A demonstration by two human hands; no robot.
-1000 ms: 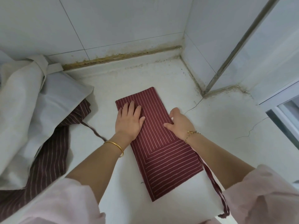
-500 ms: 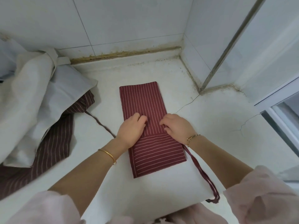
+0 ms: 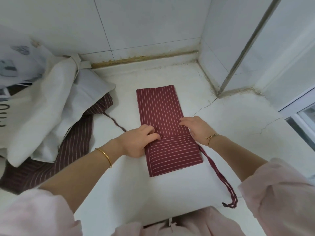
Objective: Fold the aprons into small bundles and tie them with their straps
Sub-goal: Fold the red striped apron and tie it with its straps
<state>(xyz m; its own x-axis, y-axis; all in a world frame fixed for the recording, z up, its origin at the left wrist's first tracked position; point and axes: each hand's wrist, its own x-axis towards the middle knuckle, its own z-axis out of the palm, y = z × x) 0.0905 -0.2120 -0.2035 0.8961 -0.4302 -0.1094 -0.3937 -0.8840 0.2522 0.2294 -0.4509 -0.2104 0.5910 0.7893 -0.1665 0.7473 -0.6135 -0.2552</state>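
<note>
A dark red striped apron [image 3: 160,113], folded into a long narrow rectangle, lies flat on the white counter [image 3: 238,133]. Its near part [image 3: 173,157] shows stripes running crosswise. My left hand [image 3: 136,142] sits at the apron's left edge by the seam, its curled fingers and thumb pinching the fabric. My right hand [image 3: 196,128] arches over the right edge, with fingertips on the cloth and the thumb at the edge. The apron's strap [image 3: 214,169] trails from the right edge to the counter's front, ending in a knot [image 3: 230,205].
At the left lies a heap of white cloth [image 3: 51,106] over a brown striped apron [image 3: 71,150], whose thin strap [image 3: 115,121] runs toward my left hand. A tiled wall [image 3: 144,31] closes the back and a metal window frame [image 3: 247,48] the right.
Both hands have slid along the apron toward me, from flat on its middle to its side edges at the seam, fingers now curled. My view has shifted, showing more of the left heap.
</note>
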